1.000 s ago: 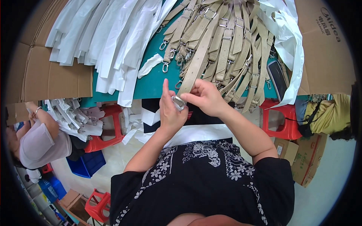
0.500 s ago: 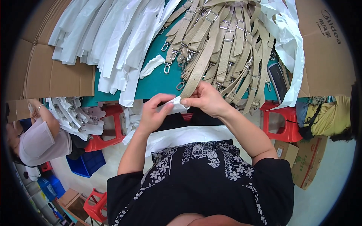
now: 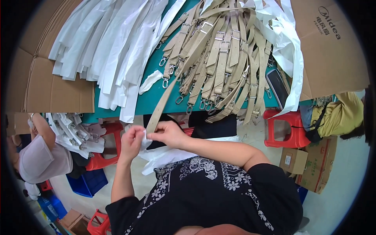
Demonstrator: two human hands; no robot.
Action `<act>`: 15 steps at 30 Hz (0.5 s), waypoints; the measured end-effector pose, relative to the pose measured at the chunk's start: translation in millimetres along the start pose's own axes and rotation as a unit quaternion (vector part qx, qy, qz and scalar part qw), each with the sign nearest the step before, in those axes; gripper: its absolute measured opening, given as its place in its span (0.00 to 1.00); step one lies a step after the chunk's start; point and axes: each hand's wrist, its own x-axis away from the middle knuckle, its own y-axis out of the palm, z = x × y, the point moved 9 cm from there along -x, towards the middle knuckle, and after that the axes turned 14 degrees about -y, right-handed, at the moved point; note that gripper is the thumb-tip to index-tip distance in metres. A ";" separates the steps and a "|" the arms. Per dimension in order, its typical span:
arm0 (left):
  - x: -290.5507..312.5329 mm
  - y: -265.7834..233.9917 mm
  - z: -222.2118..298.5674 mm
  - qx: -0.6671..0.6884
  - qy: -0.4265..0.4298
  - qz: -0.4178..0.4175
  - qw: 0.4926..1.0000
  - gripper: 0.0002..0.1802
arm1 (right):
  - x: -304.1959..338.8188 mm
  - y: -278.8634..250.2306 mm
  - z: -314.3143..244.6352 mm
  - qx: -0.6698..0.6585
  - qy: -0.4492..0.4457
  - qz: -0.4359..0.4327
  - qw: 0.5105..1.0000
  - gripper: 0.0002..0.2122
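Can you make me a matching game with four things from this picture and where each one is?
Things:
1. single beige strap
2. blue bin
3. crumpled white scrap
4. dark rectangular device

Places:
A. on the green table, left of the strap pile
B. right of the strap pile
C. stretching from the strap pile to the right hand
D. on the floor

Pairs: 1-C, 2-D, 3-A, 4-B

Bright, even light leaves soft shadows and small glints on the metal clasps, while fisheye distortion bows the cardboard toward black corners, where detail dims and softens.
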 end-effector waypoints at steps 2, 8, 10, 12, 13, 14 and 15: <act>5.9 1.2 -26.0 -0.031 -0.091 -0.068 0.993 0.06 | -2.2 0.3 4.5 0.064 0.005 -0.049 0.997 0.11; -5.5 15.6 -3.8 -0.142 0.022 0.036 0.989 0.08 | -35.9 -52.2 -38.4 -0.012 0.054 0.071 0.996 0.09; -19.1 29.0 7.0 -0.081 0.038 0.032 0.995 0.09 | -35.0 -53.4 -50.0 0.037 0.017 0.047 0.998 0.10; -31.8 41.5 10.1 -0.018 0.029 -0.008 0.999 0.09 | -32.7 -54.1 -51.2 0.134 -0.077 0.008 0.988 0.11; -36.1 42.6 9.5 -0.019 0.027 -0.003 0.999 0.09 | -27.5 -49.9 -51.5 0.219 -0.107 -0.017 0.970 0.10; -40.5 46.9 5.6 0.024 0.017 -0.029 0.999 0.10 | -24.4 -48.1 -47.9 0.217 -0.107 -0.020 0.970 0.10; -43.5 51.7 1.4 0.067 0.008 -0.058 0.996 0.10 | -22.4 -49.3 -42.0 0.171 -0.078 -0.009 0.982 0.11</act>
